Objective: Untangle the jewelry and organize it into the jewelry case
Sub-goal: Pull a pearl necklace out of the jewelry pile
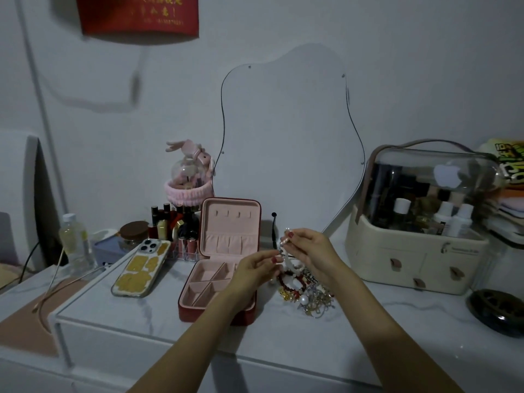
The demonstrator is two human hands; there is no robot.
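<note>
A red jewelry case (187,304) with pink lining stands open on the white marble tabletop, its lid upright. Right of it lies a tangled pile of jewelry (307,293): red beads, gold pieces, silver chains, a large pearl. Both hands hover above that pile. My right hand (312,251) pinches the upper part of a pearl bracelet (285,242), and my left hand (255,268) pinches the same strand lower down. The strand hangs toward the pile; whether it is still caught in the tangle is unclear.
A phone (141,269) in a gold-patterned case leans left of the case. Lipsticks and bottles (173,222) crowd behind it. A cream cosmetics organizer (419,245) with a clear lid fills the right. A dark round dish (499,310) sits far right. A wavy mirror (286,137) stands behind.
</note>
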